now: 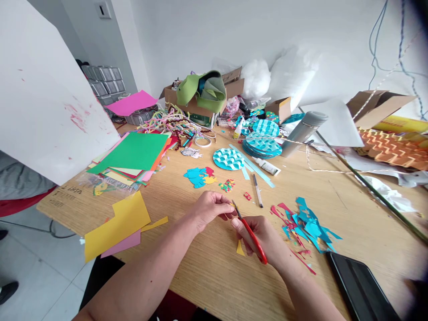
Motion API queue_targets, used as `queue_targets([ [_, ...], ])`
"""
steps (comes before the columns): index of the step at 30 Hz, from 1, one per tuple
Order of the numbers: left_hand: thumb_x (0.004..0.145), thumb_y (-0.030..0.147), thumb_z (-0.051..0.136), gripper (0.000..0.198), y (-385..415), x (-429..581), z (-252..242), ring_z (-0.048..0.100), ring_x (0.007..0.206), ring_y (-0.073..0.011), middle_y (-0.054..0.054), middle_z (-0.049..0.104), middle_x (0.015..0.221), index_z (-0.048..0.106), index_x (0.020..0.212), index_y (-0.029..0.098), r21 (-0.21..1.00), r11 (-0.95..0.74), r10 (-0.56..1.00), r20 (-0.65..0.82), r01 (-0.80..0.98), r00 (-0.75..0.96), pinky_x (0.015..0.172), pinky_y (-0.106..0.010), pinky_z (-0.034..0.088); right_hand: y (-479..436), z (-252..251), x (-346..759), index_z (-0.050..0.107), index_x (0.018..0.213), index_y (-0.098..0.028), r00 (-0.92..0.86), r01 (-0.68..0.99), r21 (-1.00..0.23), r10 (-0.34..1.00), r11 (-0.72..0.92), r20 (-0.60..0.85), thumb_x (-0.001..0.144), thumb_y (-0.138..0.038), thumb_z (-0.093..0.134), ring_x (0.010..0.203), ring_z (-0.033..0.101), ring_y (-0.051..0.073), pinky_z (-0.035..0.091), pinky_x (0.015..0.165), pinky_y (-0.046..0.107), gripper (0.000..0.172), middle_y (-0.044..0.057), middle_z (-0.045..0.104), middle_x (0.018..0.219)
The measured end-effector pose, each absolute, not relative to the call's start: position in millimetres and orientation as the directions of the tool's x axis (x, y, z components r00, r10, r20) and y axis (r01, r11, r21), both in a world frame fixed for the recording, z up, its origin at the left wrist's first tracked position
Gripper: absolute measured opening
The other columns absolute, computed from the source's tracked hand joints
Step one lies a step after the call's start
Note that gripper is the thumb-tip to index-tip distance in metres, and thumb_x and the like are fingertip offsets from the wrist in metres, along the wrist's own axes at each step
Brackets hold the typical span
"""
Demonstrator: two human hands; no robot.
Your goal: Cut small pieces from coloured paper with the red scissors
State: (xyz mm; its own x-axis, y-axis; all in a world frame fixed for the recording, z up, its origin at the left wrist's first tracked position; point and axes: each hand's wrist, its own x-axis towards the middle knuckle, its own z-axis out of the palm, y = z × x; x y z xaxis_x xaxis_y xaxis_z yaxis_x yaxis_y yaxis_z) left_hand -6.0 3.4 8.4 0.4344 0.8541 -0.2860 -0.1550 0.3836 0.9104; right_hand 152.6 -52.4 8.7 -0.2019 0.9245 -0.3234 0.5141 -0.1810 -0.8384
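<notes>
Red-handled scissors [253,237] sit in R hand [259,229], fingers wrapped round the grip, loops partly hidden; slim metal blades point up nr frame ctr. L hand [210,207] pinches a tiny yellow paper scrap [232,205] btwn thumb & fingers by the blade tips; its outline's hard to make out. Smooth-grained wood desk [200,267] below. Flat blue paper cutouts [195,177] lie above L hand; jagged blue/red offcuts [311,226] R of ctr. Ridged turquoise disc [229,159] nr upper ctr. Black phone [361,285], lower R, & white board [47,89], upper L, both cut off.
</notes>
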Motion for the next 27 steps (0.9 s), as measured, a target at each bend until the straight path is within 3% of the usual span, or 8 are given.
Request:
queue_targets([
  [11,0.054,0.025,0.073,0.017,3.6,-7.1,7.6,0.06,0.056,-0.0117,-0.003,0.069,0.062,0.063,0.062,0.013,0.913,0.384,0.854,-0.294,-0.14,0.429,0.06,-0.025,0.045,-53.1,11.9,153.2,0.046,0.049,-0.018,-0.232,0.548,-0.828,0.93,-0.116,-0.284,0.082,-0.063,0.052,0.035,0.044,0.009,0.032,0.041,0.02,0.056,0.002,0.055,0.039],
  [27,0.057,0.026,0.073,0.018,2.3,-7.4,9.5,0.059,0.056,-0.0118,-0.004,0.069,0.065,0.063,0.064,0.013,0.91,0.385,0.852,-0.288,-0.151,0.436,0.059,-0.025,0.044,-53.4,10.9,152.9,0.047,0.052,-0.018,-0.205,0.529,-0.831,0.924,-0.173,-0.322,0.081,-0.063,0.053,0.032,0.041,0.009,0.029,0.038,0.02,0.054,-0.001,0.051,0.036],
])
